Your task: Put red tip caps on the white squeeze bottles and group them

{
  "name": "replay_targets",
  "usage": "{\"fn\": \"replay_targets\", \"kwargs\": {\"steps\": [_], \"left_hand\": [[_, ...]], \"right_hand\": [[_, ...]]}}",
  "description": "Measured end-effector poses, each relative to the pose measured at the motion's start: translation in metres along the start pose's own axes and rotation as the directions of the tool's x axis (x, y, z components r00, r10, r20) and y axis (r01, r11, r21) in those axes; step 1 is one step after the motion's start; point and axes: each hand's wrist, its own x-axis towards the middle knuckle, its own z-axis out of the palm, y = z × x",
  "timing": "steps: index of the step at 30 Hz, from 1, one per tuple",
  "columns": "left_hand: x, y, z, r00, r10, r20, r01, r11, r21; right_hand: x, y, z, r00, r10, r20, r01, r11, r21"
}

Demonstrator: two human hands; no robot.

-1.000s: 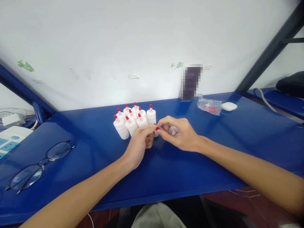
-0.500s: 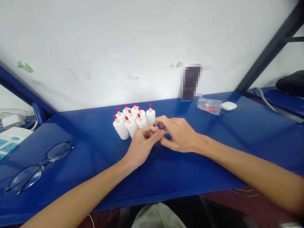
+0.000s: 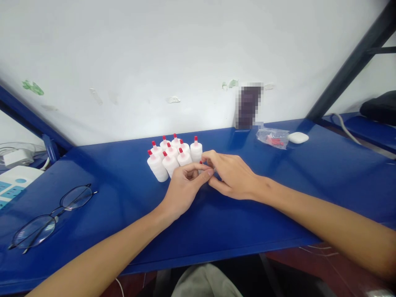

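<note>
Several small white squeeze bottles (image 3: 158,169) with red-tipped nozzles stand in a tight cluster on the blue table (image 3: 241,231). My left hand (image 3: 188,181) is closed in front of them, its thumb and index finger pinched together. Whatever lies in that pinch is too small or too hidden to name. From the right, my right hand (image 3: 232,175) meets it with curled fingers, also closed around something I cannot make out. Another red tip (image 3: 201,162) peeks out just behind the meeting fingertips; the body below it is mostly hidden.
Eyeglasses (image 3: 55,216) lie at the left near a power strip (image 3: 18,181). Toward the back right are a clear plastic bag (image 3: 272,137) with red pieces, a white rounded case (image 3: 298,137) and a pixelated upright object (image 3: 248,107) against the wall.
My left fingertips have shifted very slightly, the index finger now straighter over the thumb. The bottles and my right hand look almost unmoved.
</note>
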Motion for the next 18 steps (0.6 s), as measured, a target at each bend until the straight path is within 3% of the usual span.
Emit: {"fn": "replay_targets", "kwargs": {"steps": [9, 14, 18], "left_hand": [[0.0011, -0.0018, -0.0007, 0.998, -0.007, -0.058, 0.004, 0.999, -0.048], [-0.0003, -0.0014, -0.001, 0.998, -0.062, -0.004, 0.061, 0.994, -0.093], [-0.0028, -0.0014, 0.0014, 0.993, -0.092, 0.077, 0.104, 0.981, -0.161]], "right_hand": [[0.0008, 0.0006, 0.0031, 0.999, -0.025, -0.032, 0.024, 0.999, -0.049], [0.0009, 0.0029, 0.0028, 0.998, -0.056, -0.009, 0.056, 0.998, -0.024], [0.0004, 0.0063, 0.0016, 0.992, -0.054, -0.112, 0.053, 0.999, -0.008]]}}
